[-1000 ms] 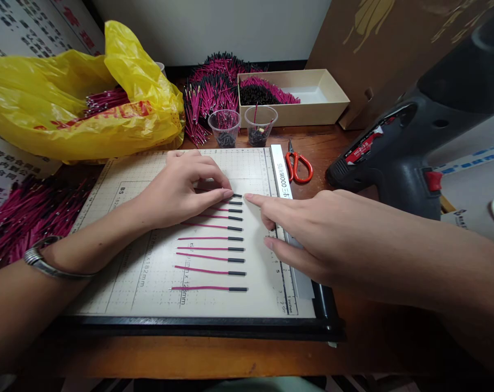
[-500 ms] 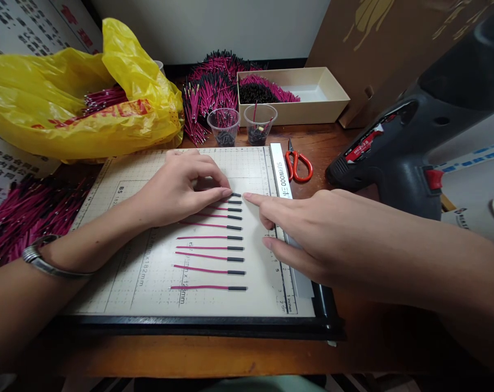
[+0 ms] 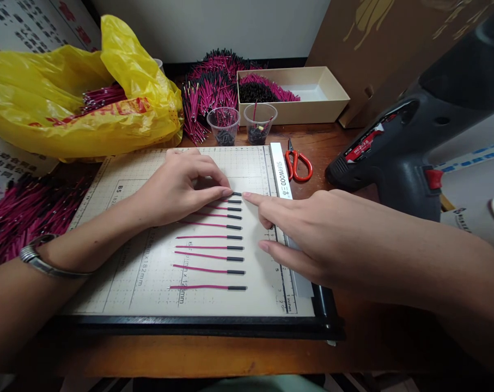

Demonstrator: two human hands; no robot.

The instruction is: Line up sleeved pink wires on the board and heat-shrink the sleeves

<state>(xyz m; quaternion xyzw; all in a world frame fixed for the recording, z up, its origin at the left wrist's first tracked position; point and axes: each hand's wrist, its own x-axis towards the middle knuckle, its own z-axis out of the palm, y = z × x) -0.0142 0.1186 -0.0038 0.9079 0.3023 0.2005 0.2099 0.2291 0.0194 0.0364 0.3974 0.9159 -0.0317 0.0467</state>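
Several magenta wires with black sleeves lie in a column on a gridded paper trimmer board, sleeves to the right; the nearest wire is in full view. At the far end of the column, my left hand is closed, thumb and finger pinching the topmost wire. Only that wire's black sleeve shows beyond the fingertips. My right hand holds nothing; its index finger points left with the tip at the sleeve's right end, and its thumb is spread apart below. Whether that fingertip touches the sleeve, I cannot tell.
Behind the board stand two clear cups with small black pieces, a cardboard tray and a heap of wires. A yellow bag is at left, red-handled scissors and a dark heat gun at right.
Both hands stay almost in place. My right thumb has shifted slightly to the left; the wires on the board have not visibly moved.
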